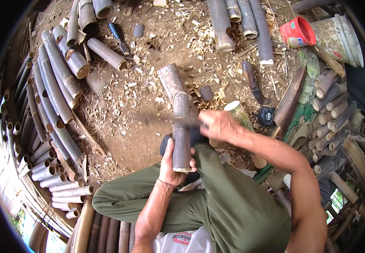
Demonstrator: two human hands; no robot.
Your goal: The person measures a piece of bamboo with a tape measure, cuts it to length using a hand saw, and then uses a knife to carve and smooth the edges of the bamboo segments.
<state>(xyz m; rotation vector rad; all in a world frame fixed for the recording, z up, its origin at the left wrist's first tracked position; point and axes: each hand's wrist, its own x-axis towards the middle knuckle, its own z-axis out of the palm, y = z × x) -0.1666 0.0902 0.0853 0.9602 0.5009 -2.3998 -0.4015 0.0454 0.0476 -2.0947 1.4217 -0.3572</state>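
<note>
My left hand (168, 168) is wrapped round the near end of a dark bamboo tube (181, 143), which points away from me. The tube's far end rests against a short wooden block (170, 78) on the ground. My right hand (219, 125) is closed at the right of the tube on the grip of a knife; most of the grip is hidden by the fingers. Smeared by motion, the knife's blade (157, 119) lies across the tube and sticks out to the left. I cannot tell whether it touches the bamboo.
Bamboo tubes (60, 80) crowd the left side; cut pieces (332, 114) are stacked at right. Shavings litter the dirt floor (119, 114). A blue-handled tool (118, 38), a brown-handled tool (252, 82), a dark round object (266, 115), a red tub (297, 33) and a bucket (338, 40) lie around.
</note>
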